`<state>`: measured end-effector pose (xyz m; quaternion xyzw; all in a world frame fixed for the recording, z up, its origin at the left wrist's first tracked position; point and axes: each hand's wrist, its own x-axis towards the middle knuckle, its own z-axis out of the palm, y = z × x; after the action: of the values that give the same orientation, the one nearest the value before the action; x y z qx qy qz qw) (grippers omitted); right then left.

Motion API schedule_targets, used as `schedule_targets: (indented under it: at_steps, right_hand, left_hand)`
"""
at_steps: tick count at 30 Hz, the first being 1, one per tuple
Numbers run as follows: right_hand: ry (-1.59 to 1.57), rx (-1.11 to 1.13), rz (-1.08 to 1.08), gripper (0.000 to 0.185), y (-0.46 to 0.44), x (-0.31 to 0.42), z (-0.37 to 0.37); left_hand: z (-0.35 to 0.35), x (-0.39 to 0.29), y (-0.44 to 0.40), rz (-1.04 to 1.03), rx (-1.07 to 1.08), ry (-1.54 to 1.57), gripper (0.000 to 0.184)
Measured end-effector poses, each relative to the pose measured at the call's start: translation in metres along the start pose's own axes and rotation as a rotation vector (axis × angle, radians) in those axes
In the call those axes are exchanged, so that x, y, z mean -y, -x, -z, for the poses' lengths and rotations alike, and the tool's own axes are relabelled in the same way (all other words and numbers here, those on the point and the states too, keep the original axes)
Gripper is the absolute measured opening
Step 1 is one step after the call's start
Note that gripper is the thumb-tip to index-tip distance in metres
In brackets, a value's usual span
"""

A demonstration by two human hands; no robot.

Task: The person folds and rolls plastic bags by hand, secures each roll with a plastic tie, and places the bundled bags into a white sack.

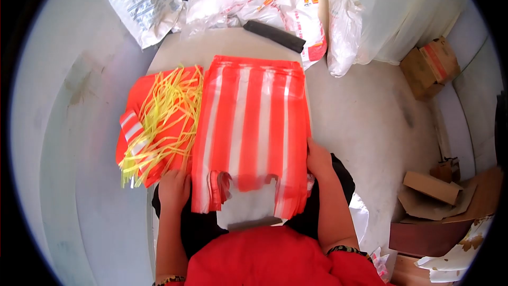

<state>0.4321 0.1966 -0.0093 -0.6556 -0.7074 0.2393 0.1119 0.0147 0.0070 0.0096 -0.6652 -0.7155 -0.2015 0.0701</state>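
Note:
A stack of red-and-white striped plastic bags (251, 122) lies flat on the table (185, 50), its cut-out handle ends toward my body. At the stack's lower left edge is my left hand (174, 188), fingers together near the yellow strips; whether it grips anything is hidden. My right hand (319, 159) touches the stack's right edge, its fingertips partly out of sight beside or under the bags. Left of the stack, a bunch of yellow plastic strips (172, 106) lies over red plastic (138, 92), with a small striped folded piece (132, 126) beside it.
A dark bar (274, 36) lies at the table's far end, near white printed sacks (238, 5). Another white bag (344, 34) stands on the right. Cardboard boxes are at the far right (431, 69) and lower right (434, 233). A wall runs along the left.

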Motion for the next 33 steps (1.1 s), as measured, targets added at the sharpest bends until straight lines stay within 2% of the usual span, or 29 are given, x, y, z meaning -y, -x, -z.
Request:
schedule_targets:
  at_steps: [3, 7, 8, 11, 14, 17, 18, 20, 22, 25, 28, 31, 33]
  right_hand:
    - [0.024, -0.024, 0.009, 0.029, 0.0, -0.006, 0.0]
    - [-0.132, -0.232, -0.031, 0.03, 0.01, -0.002, 0.013]
    - [-0.242, -0.326, 0.032, 0.029, 0.016, 0.002, 0.017]
    - [-0.391, -0.415, 0.239, 0.029, 0.021, -0.006, 0.011]
    - [-0.263, -0.429, 0.381, 0.024, 0.035, 0.007, 0.015]
    - [0.021, -0.377, 0.614, 0.009, 0.052, 0.031, 0.016]
    - [0.162, -0.268, 0.603, 0.011, 0.061, 0.046, 0.019]
    - [0.119, -0.312, 0.912, 0.016, 0.071, 0.069, 0.011]
    - [-0.021, -0.153, 1.109, 0.023, 0.078, 0.087, -0.005]
    - [0.059, -0.031, 1.159, 0.041, 0.093, 0.125, -0.009]
    - [0.063, -0.002, 1.076, 0.054, 0.092, 0.123, -0.025]
    - [0.062, -0.092, 1.067, 0.051, 0.086, 0.117, -0.043]
    - [0.046, -0.056, 1.035, 0.05, 0.081, 0.115, -0.045]
  left_hand:
    - [0.0, -0.001, -0.001, -0.018, -0.027, 0.016, 0.01]
    - [0.001, -0.001, -0.001, -0.025, -0.049, 0.017, 0.012]
    - [0.002, -0.001, -0.001, -0.023, -0.05, 0.021, 0.012]
    - [0.004, 0.001, 0.003, 0.044, 0.014, 0.044, 0.009]
    - [0.007, 0.002, 0.004, 0.047, 0.005, 0.066, 0.009]
    - [0.013, 0.004, 0.005, 0.056, 0.005, 0.104, 0.01]
    - [0.013, 0.004, 0.007, 0.058, -0.006, 0.109, 0.01]
    - [0.013, 0.004, 0.006, 0.052, -0.028, 0.122, 0.01]
    - [0.01, 0.008, 0.007, 0.056, -0.032, 0.122, 0.011]
    - [0.011, 0.011, 0.01, 0.072, -0.041, 0.128, 0.01]
    - [0.015, 0.011, 0.011, 0.088, -0.021, 0.119, 0.009]
    - [0.018, 0.012, 0.013, 0.097, -0.037, 0.131, 0.008]
    - [0.017, 0.013, 0.014, 0.096, -0.061, 0.142, 0.007]
